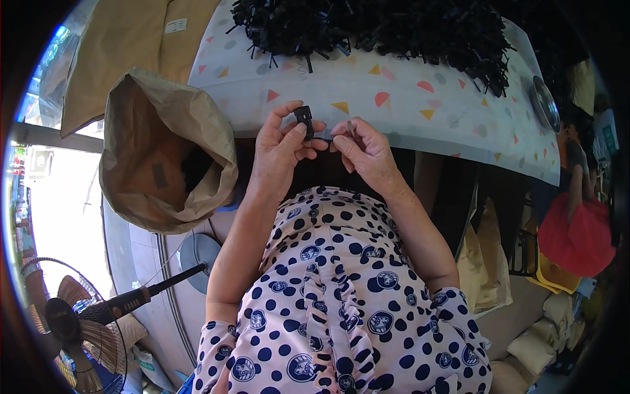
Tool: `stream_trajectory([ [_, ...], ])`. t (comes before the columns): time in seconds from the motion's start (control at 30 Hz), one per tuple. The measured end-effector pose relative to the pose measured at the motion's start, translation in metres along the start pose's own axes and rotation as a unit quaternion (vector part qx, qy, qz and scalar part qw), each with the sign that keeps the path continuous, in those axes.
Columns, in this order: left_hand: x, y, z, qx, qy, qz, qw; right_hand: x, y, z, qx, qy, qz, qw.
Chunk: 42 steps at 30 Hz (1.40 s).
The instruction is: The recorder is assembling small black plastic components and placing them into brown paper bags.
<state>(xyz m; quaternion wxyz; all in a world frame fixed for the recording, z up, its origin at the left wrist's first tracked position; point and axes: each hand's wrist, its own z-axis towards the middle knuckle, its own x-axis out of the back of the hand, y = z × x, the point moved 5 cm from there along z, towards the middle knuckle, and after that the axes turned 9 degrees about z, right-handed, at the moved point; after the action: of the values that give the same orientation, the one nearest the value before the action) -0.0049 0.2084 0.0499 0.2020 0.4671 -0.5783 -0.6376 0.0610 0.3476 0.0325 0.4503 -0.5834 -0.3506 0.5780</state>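
Head camera shows us a small black plastic clip piece (303,118) pinched in the fingers of the left hand (282,148), just at the near edge of the white table cover with coloured triangles (394,92). The right hand (364,151) is close beside it, nearly touching, with its fingertips squeezed on a tiny thin grey bit (350,128) that we think is a small metal spring or pin. We judge that the two parts are about to be put together, so the tiny bit must be lined up with the clip and pushed in gently. A big heap of black plastic parts (380,29) lies farther back on the table, and an open brown paper sack (164,151) stands to the left. We cannot make out the tiny bit's shape, and fingers hide the clip's lower half.
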Motion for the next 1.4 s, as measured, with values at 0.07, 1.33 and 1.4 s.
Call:
stream_trajectory([
  [0.07, 0.001, -0.003, -0.002, 0.011, -0.013, -0.02, 1.0, -0.003, -0.006, 0.0, 0.006, -0.004, 0.026, 1.0],
  [1.33, 0.018, 0.02, -0.022, -0.17, 0.097, 0.46, 0.866, -0.059, -0.003, 0.022, 0.05, -0.031, -0.171, 0.983],
  [1.4, 0.038, 0.037, -0.025, -0.176, 0.158, 0.497, 0.835, -0.046, -0.012, 0.043, 0.062, -0.009, -0.24, 0.969],
])
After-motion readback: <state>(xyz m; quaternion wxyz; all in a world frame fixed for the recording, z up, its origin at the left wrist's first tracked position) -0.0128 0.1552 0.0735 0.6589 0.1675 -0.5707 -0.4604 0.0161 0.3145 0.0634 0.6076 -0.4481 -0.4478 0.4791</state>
